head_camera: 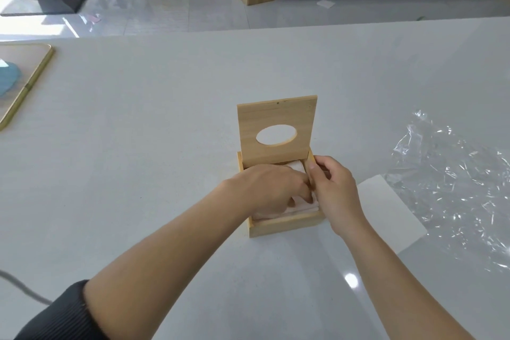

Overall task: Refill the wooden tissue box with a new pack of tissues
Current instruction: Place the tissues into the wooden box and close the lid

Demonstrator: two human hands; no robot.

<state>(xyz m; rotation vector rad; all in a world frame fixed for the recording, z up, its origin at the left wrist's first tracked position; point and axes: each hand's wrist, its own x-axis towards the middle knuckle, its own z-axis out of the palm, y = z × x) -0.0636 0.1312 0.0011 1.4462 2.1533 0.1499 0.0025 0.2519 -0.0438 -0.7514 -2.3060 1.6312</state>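
Note:
A small wooden tissue box [287, 225] stands on the white table, its hinged lid [276, 119] upright with an oval hole in it. White tissues [299, 208] lie inside the box. My left hand [271, 188] reaches into the box, fingers pressing on the tissues. My right hand [335, 188] grips the box's right wall, thumb on the rim.
Crumpled clear plastic wrap [452, 179] and a white card [386, 210] lie to the right of the box. A gold-rimmed tray [36, 77] with something blue sits at the left edge. A grey cable [22, 287] runs near the lower left. Beyond the table is a glossy floor.

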